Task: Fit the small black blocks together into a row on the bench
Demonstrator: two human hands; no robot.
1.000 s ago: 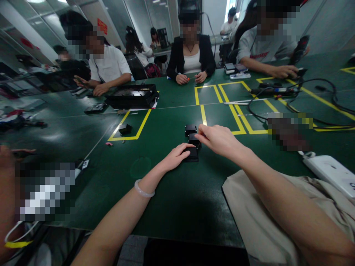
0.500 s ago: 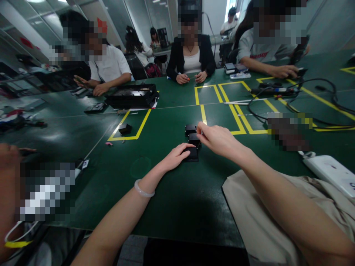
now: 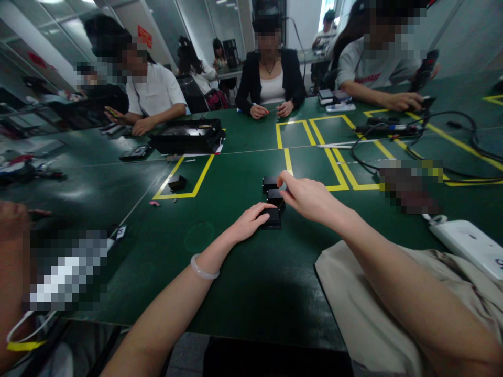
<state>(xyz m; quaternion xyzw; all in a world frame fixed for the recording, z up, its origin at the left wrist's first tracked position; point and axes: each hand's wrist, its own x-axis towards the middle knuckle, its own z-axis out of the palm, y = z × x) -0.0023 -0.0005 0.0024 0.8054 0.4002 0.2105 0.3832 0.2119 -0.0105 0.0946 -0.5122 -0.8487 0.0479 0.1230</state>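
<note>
Three small black box-shaped pieces lie in a row in front of me. My left hand point(image 3: 251, 222) rests on the nearest black box point(image 3: 272, 219), fingers over its top and thumb along its near side, pressing it to the table. Over the middle black box point(image 3: 275, 196), my right hand point(image 3: 301, 193) is closed in a pinch, index finger bent. A thin thing seems to point down from those fingertips, too small to name. The farthest black box point(image 3: 269, 183) sits just left of the right fingertips.
A black tray point(image 3: 186, 137) stands at the back left, with a small black part point(image 3: 176, 182) before it inside yellow tape. Cables point(image 3: 451, 118) and a white power bank point(image 3: 469, 246) lie to the right. Beige cloth point(image 3: 353, 293) covers the near right edge. Co-workers sit across the table.
My right hand's bent index finger has shifted and risen slightly, and its wrist has turned a little. My left hand and the black boxes have stayed in place.
</note>
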